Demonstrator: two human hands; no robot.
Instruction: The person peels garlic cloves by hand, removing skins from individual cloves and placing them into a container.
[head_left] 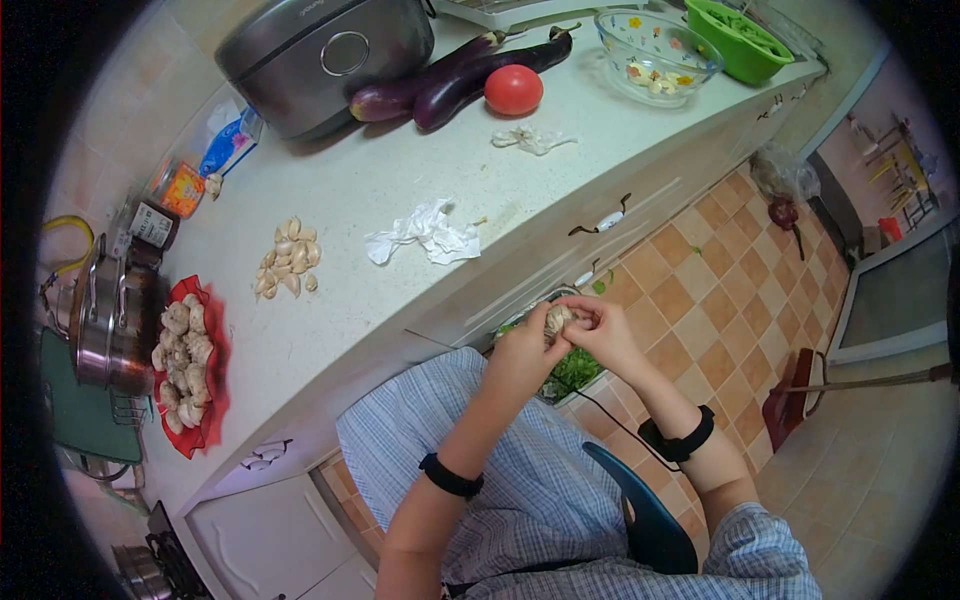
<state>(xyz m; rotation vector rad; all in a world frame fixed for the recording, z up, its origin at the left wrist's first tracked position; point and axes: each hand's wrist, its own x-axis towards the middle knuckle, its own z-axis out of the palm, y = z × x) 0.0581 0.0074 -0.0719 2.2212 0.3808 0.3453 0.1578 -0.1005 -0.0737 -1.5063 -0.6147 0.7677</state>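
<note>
My left hand (522, 352) and my right hand (598, 330) meet over a bin at the counter's front edge. Between their fingers is a garlic bulb (560, 319), gripped from both sides. Beneath the hands, the bin holds green leafy scraps (576, 372). On the counter, a pile of loose garlic cloves (289, 258) lies left of a crumpled white tissue (425, 232). A red scalloped dish (216, 352) at the left holds several whole garlic bulbs (184, 362). At the back right, a glass bowl (658, 55) contains some peeled cloves (652, 79).
Two eggplants (465, 88), a tomato (513, 90) and a rice cooker (325, 60) stand at the back. A green basket (738, 42) is at the far right of the counter. Steel pots (105, 310) and jars are at the left. A dustpan (795, 400) stands on the floor.
</note>
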